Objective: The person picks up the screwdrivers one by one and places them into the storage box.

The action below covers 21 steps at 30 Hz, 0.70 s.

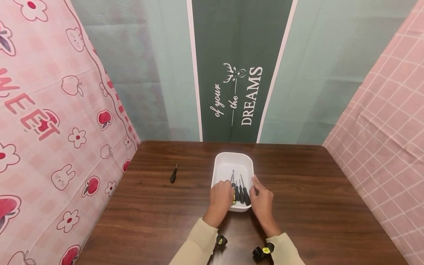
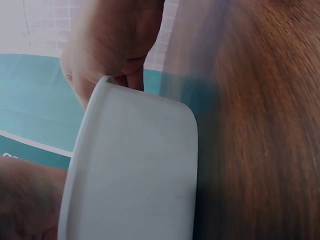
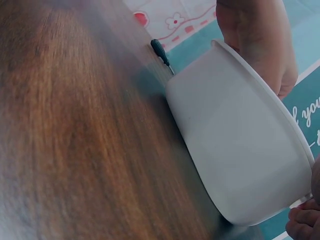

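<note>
A white plastic box with rounded corners holds several black-handled screwdrivers, lying side by side with their shafts pointing away from me. My left hand reaches over the left wall into the box. Its curled fingers hold the black and yellow handle of the leftmost screwdriver; the fingertips are hidden. On the opposite side, my right hand grips the rim between thumb and fingers. The left wrist view shows that right hand at the rim, above the box's outer wall.
Another small black screwdriver lies on the brown wooden table, left of the box. Hanging cloths surround the table: pink printed at left, green behind, pink checked at right.
</note>
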Available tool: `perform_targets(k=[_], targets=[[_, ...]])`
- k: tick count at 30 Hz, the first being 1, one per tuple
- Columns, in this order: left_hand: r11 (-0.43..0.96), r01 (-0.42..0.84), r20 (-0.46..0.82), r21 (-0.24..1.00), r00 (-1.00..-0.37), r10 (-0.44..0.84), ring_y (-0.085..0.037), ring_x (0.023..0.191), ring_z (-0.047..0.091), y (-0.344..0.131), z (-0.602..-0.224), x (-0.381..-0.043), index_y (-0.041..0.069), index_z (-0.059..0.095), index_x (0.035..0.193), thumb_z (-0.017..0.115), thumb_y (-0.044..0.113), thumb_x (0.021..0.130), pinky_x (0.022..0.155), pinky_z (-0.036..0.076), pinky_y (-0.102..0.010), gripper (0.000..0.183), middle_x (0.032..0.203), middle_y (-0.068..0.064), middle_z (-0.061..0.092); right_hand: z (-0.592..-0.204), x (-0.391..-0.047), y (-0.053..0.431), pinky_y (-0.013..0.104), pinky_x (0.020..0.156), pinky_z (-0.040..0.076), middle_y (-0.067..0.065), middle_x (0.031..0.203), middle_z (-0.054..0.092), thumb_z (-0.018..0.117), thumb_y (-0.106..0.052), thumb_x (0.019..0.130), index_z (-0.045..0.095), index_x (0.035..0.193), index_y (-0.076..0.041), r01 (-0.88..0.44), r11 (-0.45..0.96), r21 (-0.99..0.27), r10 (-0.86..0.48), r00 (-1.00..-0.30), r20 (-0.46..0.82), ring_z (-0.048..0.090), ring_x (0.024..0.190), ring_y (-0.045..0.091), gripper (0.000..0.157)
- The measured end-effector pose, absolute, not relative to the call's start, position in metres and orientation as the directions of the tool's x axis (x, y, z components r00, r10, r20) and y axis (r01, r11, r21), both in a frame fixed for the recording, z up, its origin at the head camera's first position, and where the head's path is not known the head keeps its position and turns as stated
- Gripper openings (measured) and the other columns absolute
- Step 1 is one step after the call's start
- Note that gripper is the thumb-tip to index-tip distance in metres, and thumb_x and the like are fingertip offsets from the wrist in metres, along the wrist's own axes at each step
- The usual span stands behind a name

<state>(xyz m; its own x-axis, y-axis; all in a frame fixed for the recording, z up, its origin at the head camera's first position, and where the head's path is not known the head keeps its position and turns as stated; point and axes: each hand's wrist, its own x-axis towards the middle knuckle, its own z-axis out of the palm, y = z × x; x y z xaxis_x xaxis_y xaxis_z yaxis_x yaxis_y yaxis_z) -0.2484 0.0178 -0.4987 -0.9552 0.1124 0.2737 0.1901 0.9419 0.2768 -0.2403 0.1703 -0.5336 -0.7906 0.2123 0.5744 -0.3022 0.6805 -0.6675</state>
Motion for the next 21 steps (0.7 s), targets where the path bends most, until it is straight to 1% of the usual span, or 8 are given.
perform_targets(k=[10,21], targets=[[0.950,0.205,0.341,0.235,-0.933,0.116,-0.026,0.056,0.065,0.018,-0.487,-0.246,0.012,0.066,0.074,0.078,0.035,0.087,0.047,0.046,-0.039,0.029,0.065,-0.008,0.067,-0.528,-0.241,0.171,0.050,0.084,0.052,0.023,0.119,0.068,0.067,0.013,0.081,0.070,0.114,0.010,-0.299,0.676,-0.673,0.206,-0.801,0.562,0.065,0.111,0.037,0.034],[0.941,0.241,0.433,0.238,-0.893,0.119,-0.023,0.050,0.061,0.011,-0.477,-0.239,0.013,0.062,0.071,0.074,0.033,0.090,0.043,0.041,-0.036,0.030,0.059,-0.005,0.063,-0.531,-0.242,0.172,0.049,0.085,0.051,0.024,0.118,0.068,0.067,0.014,0.080,0.070,0.114,0.011,-0.313,0.674,-0.670,0.205,-0.791,0.576,0.066,0.110,0.037,0.034]])
